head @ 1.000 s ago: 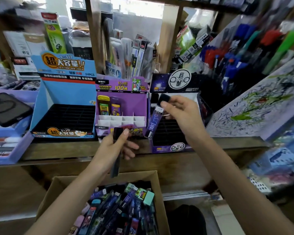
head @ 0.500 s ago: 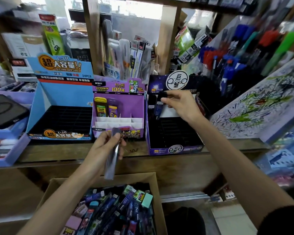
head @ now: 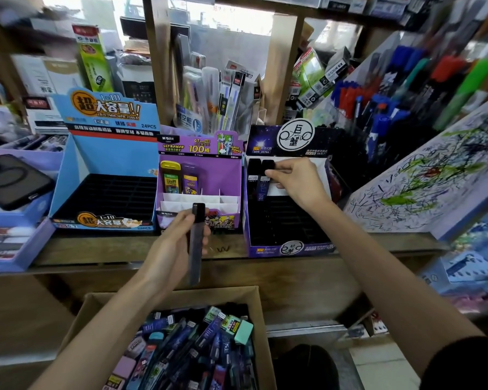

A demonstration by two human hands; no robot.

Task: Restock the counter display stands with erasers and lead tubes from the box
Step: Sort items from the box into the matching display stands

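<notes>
- The long brown wooden counter is carrying three cardboard display stands side by side.
- The open brown cardboard box is sitting below the counter's front edge. It is holding a loose heap of dark blue and purple lead tubes and a mint-green block eraser near its right wall.
- The blue cardboard display stand is standing on the left, showing a black slotted tray.
- The dark purple display stand, marked with a round white emblem, is standing on the right.
- The light purple display stand is standing between them, holding a yellow-capped lead case and a purple lead case in its back row.
- The right hand is reaching into the dark purple display stand, its fingertips pinching the cap of a black-capped lead tube. That tube is standing upright at the back left, just beside a second capped tube.
- The left hand is hovering in front of the light purple display stand, above the box. Its fingers and thumb are curling round a slim dark grey lead tube, holding it nearly upright.
</notes>
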